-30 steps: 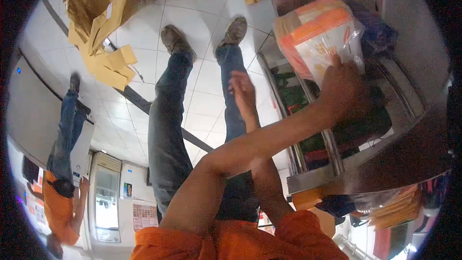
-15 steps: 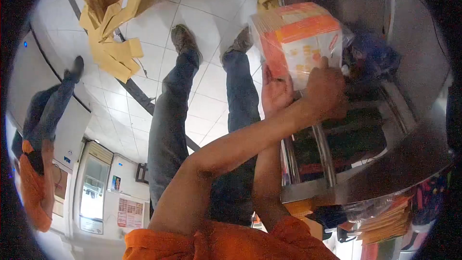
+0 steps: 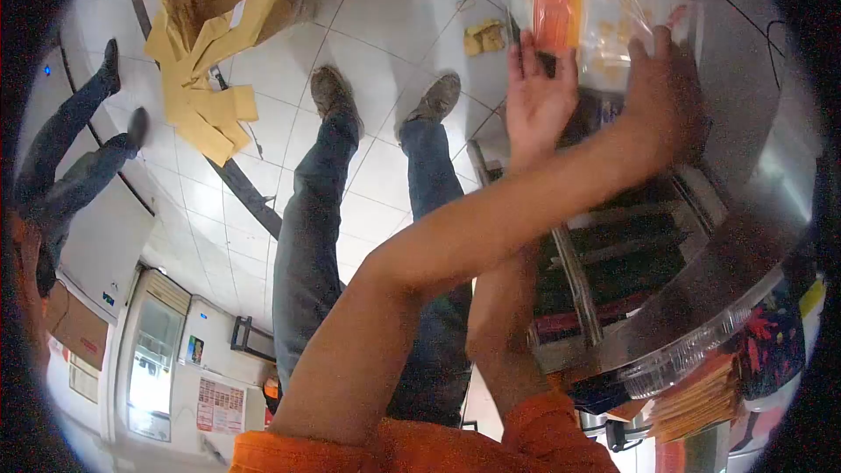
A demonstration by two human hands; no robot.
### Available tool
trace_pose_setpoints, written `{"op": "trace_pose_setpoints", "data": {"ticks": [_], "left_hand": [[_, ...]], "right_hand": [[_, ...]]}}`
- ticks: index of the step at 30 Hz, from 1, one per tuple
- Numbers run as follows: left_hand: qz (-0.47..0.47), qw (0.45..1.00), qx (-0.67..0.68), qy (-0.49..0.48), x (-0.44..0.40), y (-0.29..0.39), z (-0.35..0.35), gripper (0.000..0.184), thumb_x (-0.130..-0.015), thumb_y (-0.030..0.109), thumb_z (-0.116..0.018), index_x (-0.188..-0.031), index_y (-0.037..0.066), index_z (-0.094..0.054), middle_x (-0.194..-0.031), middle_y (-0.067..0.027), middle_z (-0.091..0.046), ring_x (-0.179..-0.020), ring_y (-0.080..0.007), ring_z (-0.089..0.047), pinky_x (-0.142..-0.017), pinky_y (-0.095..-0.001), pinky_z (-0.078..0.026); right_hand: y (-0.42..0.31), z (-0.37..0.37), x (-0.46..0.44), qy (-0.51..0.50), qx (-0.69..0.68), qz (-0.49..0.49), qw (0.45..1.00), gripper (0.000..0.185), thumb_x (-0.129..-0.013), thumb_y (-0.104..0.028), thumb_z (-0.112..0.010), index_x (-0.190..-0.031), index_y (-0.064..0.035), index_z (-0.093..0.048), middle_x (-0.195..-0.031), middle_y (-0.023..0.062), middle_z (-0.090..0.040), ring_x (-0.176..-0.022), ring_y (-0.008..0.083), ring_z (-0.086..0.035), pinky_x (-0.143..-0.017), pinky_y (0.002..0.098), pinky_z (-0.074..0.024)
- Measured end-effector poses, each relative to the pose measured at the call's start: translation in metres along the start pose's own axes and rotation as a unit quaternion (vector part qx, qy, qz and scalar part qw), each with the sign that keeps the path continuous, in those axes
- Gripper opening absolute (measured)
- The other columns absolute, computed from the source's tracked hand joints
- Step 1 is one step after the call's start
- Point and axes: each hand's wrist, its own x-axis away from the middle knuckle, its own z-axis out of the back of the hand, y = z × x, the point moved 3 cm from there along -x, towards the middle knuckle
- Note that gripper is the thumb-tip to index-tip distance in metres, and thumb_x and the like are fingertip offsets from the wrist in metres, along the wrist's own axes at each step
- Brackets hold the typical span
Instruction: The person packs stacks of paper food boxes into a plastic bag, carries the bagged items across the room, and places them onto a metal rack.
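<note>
A plastic-wrapped pack of printed paper packets (image 3: 604, 17), white with orange and yellow, is at the upper right. My left hand (image 3: 659, 101) reaches across my body and grips the pack's near right side, fingers on the clear wrap. My right hand (image 3: 540, 105) is palm up beside the pack's lower left edge, fingers stretched and apart. Its fingertips are close to the wrap; whether they touch it I cannot tell.
Torn brown cardboard (image 3: 206, 79) lies on the tiled floor, with a small yellow-brown scrap (image 3: 484, 37). A metal-barred rack (image 3: 574, 285) stands right, below a curved counter edge (image 3: 701, 298). Stacked brown paper (image 3: 696, 398) sits lower right. Another person's legs (image 3: 66, 149) are at left.
The pack has moved up and right, turning, with my left hand on it. My right hand has come out from under it and shows more of its palm. The other person has shifted.
</note>
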Motion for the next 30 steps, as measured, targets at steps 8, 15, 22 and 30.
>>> {"op": "trace_pose_setpoints", "data": {"ticks": [8,15,22,30], "left_hand": [[0.077,0.992,0.082,0.055,0.070,-0.094,-0.021,0.048,-0.083,0.020,-0.060,-0.128,0.003,-0.053,-0.125,-0.0259,-0.055,-0.118,-0.0452,-0.050,-0.101,-0.0541,-0.039],[0.259,0.948,0.184,0.006,0.255,-0.194,0.060,0.033,-0.083,0.017,-0.063,-0.113,0.001,-0.061,-0.112,-0.0228,-0.062,-0.103,-0.0407,-0.060,-0.091,-0.0465,-0.047],[0.357,0.933,0.026,-0.032,0.409,-0.283,0.131,0.029,-0.085,0.020,-0.065,-0.110,0.007,-0.062,-0.101,-0.0154,-0.067,-0.084,-0.0316,-0.067,-0.073,-0.0394,-0.054],[0.388,0.897,0.177,0.116,0.414,-0.318,0.264,0.029,-0.090,0.014,-0.061,-0.117,0.006,-0.060,-0.093,-0.0094,-0.069,-0.082,-0.0191,-0.067,-0.072,-0.0317,-0.054]], "right_hand": [[-0.002,0.038,-0.087,0.043,0.185,0.028,0.981,0.043,-0.097,-0.025,-0.053,-0.134,-0.0065,-0.041,-0.122,0.0140,-0.056,-0.105,0.0283,-0.060,-0.093,0.0427,-0.0487],[0.033,0.058,-0.026,0.036,0.435,-0.044,0.898,0.051,-0.093,-0.027,-0.059,-0.135,-0.0065,-0.041,-0.119,0.0118,-0.057,-0.098,0.0216,-0.060,-0.084,0.0350,-0.0504],[0.115,0.110,0.080,-0.017,0.463,-0.223,0.857,0.040,-0.093,-0.036,-0.063,-0.121,-0.0077,-0.057,-0.107,0.0063,-0.064,-0.086,0.0143,-0.062,-0.070,0.0298,-0.0508],[0.164,-0.041,0.094,-0.137,0.497,-0.211,0.831,0.040,-0.096,-0.038,-0.058,-0.122,-0.0071,-0.059,-0.100,0.0050,-0.066,-0.082,0.0128,-0.059,-0.073,0.0259,-0.0475]]}}
